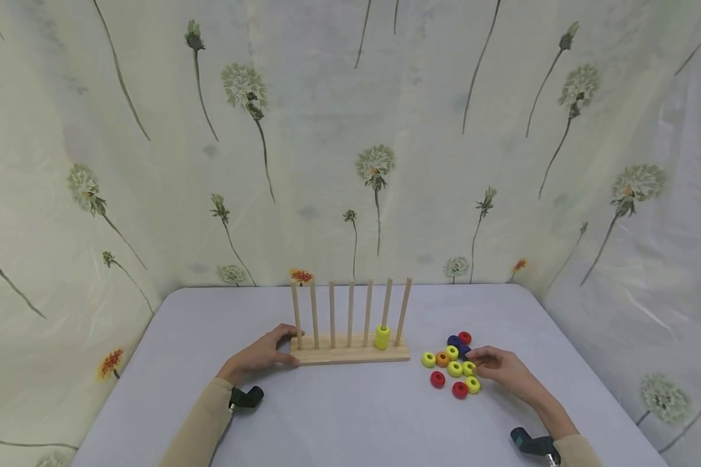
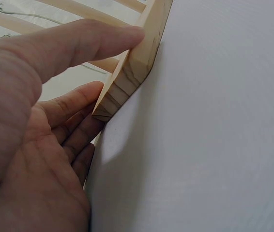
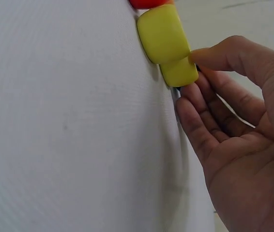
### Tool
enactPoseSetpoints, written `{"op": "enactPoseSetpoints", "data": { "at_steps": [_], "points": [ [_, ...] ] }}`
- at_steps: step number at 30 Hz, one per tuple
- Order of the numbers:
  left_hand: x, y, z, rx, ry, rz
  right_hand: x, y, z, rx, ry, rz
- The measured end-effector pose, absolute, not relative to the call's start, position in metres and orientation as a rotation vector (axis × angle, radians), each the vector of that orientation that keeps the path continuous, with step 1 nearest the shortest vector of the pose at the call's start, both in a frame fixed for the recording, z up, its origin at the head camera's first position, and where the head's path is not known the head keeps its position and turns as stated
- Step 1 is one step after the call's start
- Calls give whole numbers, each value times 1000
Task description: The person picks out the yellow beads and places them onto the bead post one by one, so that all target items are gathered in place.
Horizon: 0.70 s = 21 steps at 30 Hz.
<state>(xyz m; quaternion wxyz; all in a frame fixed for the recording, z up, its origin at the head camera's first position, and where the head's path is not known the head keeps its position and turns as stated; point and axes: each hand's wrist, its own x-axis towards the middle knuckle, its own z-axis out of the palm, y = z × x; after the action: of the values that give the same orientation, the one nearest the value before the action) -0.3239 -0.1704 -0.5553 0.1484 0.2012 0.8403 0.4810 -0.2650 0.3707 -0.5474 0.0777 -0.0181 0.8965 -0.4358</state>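
Observation:
A wooden rack (image 1: 350, 355) with a row of upright pegs rests on the table. My left hand (image 1: 263, 350) holds its left end, the thumb on the near face and the fingers around the far side. Yellow beads (image 1: 382, 338) sit at the foot of the second peg from the right. Over on the right, my right hand (image 1: 505, 371) is at the edge of a bead cluster. Its thumb and fingertips are at opposite sides of a yellow bead (image 3: 180, 73), behind another yellow bead (image 3: 162, 35) in the right wrist view.
Loose beads lie right of the rack: red beads (image 1: 437, 379), an orange bead (image 1: 442, 359), dark blue beads (image 1: 454, 340) and several yellow ones. A white cloth covers the table (image 1: 350, 415). A flower-patterned curtain (image 1: 327, 130) hangs behind and at both sides.

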Motion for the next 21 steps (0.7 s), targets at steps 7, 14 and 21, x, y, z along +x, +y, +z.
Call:
{"op": "enactPoseSetpoints", "data": {
  "at_steps": [7, 14, 21],
  "points": [
    [-325, -170, -559, 568, 2419, 1383, -264, 369, -549, -35, 2688, -1288],
    [-324, -170, -558, 557, 2416, 1386, -261, 365, -547, -51, 2709, -1253],
    [-323, -170, -557, 561, 2409, 1389, -262, 364, -551, -29, 2721, -1233]
  ]
}}
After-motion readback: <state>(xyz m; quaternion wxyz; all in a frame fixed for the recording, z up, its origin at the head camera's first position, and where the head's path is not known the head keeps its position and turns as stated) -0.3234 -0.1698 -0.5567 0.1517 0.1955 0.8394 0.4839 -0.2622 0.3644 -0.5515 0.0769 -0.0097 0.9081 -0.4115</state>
